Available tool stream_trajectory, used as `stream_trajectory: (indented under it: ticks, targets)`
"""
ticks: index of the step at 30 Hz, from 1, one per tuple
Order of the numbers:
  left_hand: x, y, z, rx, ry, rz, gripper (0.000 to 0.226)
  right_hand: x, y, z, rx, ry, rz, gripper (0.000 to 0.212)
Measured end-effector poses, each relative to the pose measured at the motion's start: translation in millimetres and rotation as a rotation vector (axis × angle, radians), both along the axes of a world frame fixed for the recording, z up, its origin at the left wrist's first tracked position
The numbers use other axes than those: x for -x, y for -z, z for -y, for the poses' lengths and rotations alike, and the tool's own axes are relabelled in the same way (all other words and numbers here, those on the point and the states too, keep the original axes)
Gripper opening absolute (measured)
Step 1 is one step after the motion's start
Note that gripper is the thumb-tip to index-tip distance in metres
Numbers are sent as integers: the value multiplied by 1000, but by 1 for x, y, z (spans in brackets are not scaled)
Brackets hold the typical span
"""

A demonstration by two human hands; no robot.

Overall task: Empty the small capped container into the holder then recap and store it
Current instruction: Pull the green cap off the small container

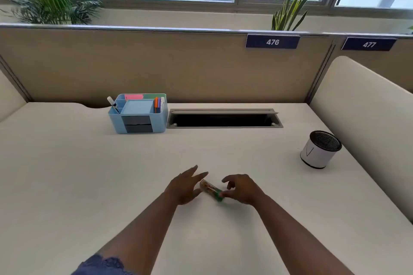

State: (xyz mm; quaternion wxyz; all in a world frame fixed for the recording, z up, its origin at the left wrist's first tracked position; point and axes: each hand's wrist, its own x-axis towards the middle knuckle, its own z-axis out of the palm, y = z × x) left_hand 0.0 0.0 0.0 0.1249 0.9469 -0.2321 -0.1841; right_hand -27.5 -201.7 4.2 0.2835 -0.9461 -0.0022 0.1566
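White tabletop [67, 174] carries everything. At ten o'clock stands a blue organiser [138, 114] with pens; whether it or the mesh cup is the holder, I cannot tell. At six o'clock the left hand [185, 187] lies spread, fingers apart, touching the clear end of the tube [210, 190], which rests on its side between both hands. Its green cap [218, 196] points toward the right hand [242, 188], whose fingertips pinch it. To uncap well, I judge, the left should wrap the barrel firmly and tilt the mouth up while the right twists, lest contents spill. A mesh cup [319, 149] sits at two o'clock.
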Motion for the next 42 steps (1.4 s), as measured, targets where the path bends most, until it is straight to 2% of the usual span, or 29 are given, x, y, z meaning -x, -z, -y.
stream_trajectory:
  ticks: [4,9,13,17,20,26,37,42]
  targets:
    - [-2,5,7,12,-23,-12,56,3,8,-10,-15,38,-22,54]
    - [-4,16,13,5,25,42,54,1,18,-17,-49,88,73,28]
    - [-4,17,20,52,72,114,51,-6,10,-20,-276,178,116,30]
    - [-5,9,31,273,-50,84,28,-15,0,-23,-443,241,160,23]
    - [-5,8,34,303,-74,137,26,-18,-7,-22,-521,233,144,21]
    - [-9,7,32,346,-56,189,22,-23,-5,-19,-574,193,106,21]
    - [-14,9,28,299,-39,200,28,-25,-5,-13,-633,158,44,15]
    - [-14,8,25,340,-65,125,32,-23,-10,-12,-615,113,29,17]
